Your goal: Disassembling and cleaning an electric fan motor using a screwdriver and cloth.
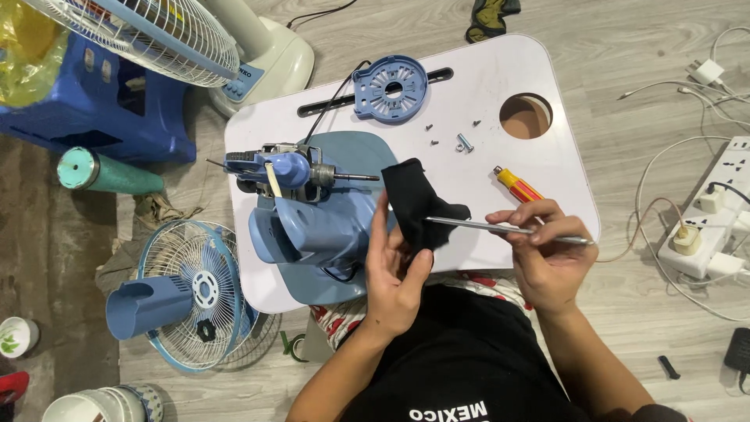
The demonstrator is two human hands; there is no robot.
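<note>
**Hands at the near edge of the counter, cloth and metal rod between them**

Nearest the camera, the left hand [396, 270] rises over the near edge of the white counter [476, 78], its grip closed around the lower part of a black cloth [418, 202], thumb on one side and fingers behind. The right hand [547, 250] sits just beside it, near the counter's right edge, fingers pinched shut on a thin metal rod [469, 226] whose far end reaches into the cloth.

Touching the left hand's far side stands a blue fan motor housing [320, 227], its bare shaft [355, 178] pointing toward the cloth. A red and yellow screwdriver [516, 185] lies just beyond the right hand. Farther back are loose screws [457, 139], a round blue cover [391, 88] and a round hole [525, 116] near the far right corner.

On the floor to the left lies a fan grille [195, 301]; to the right, a white power strip [715, 215] with cables.
</note>
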